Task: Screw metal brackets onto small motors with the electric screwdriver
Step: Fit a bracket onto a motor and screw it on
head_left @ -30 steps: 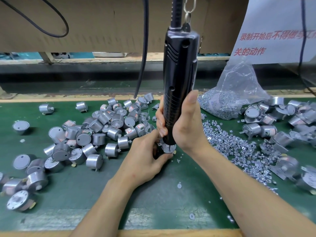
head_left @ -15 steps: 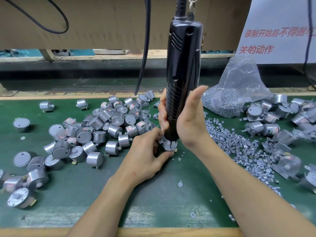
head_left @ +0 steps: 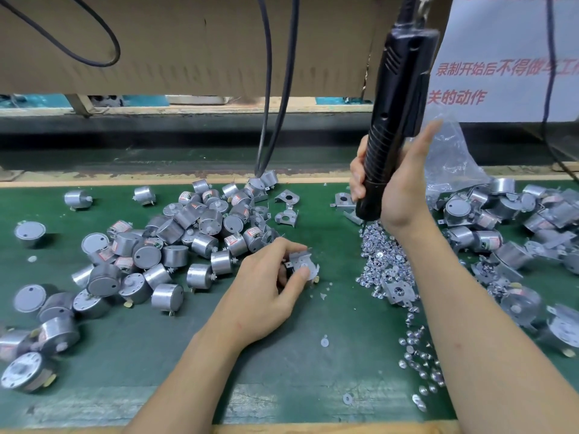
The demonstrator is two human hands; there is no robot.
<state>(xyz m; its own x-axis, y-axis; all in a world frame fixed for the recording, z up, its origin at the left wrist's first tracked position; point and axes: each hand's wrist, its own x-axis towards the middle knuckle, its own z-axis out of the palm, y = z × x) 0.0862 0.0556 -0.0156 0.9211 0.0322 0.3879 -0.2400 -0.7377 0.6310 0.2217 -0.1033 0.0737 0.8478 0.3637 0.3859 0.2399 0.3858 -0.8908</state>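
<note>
Head view: my left hand (head_left: pixel 266 289) rests on the green table (head_left: pixel 313 371), fingers and thumb curled round one small motor (head_left: pixel 294 269) that carries a metal bracket (head_left: pixel 302 261) on its upper face; the thumb presses the bracket's near edge. My right hand (head_left: pixel 401 189) is clamped round the ribbed lower grip of the black electric screwdriver (head_left: pixel 398 104), which hangs from above and tilts with its top toward the right. Its lower end stands just above the far end of the loose screws (head_left: pixel 385 261); the bit itself I cannot make out. The two hands are well apart, the screwdriver clear of the held motor. A heap of bare motors (head_left: pixel 188 236) lies left of my left hand. Several loose brackets (head_left: pixel 286 208) lie beyond it. One more bracket (head_left: pixel 399 291) sits on the screws. Bracketed motors (head_left: pixel 501 220) are piled at the right, near a clear plastic bag (head_left: pixel 451 158). Two black cables (head_left: pixel 275 89) hang down to the table's far edge.
</note>
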